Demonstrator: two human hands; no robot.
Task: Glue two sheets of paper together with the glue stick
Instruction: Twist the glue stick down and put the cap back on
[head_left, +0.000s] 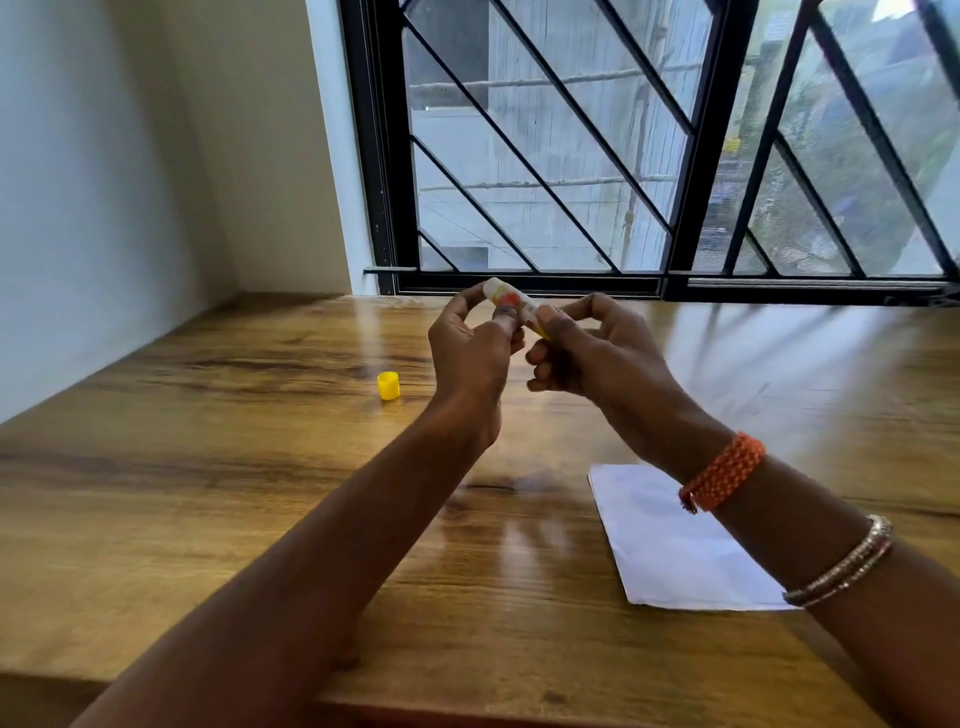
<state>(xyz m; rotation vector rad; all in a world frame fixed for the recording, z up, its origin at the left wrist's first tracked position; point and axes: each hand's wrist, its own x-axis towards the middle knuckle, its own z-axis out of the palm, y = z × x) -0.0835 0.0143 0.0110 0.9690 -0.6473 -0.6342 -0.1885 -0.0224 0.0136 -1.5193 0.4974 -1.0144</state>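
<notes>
The glue stick (511, 302) was pinched between the curled fingers of the left hand (470, 353) and right hand (592, 353), above the table (208, 467).

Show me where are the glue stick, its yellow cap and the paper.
glue stick (511, 301): head view, on its labelled body between the hands.
yellow cap (388, 386): head view, on its side wall.
paper (670, 545): head view, on its bare middle.

Both hands (470, 348) (592, 348) hold glue stick (511, 301); yellow cap (388, 385) on table (208, 467)

Glue stick (511, 304) label blurred; paper (670, 540) partly under arm.
</notes>
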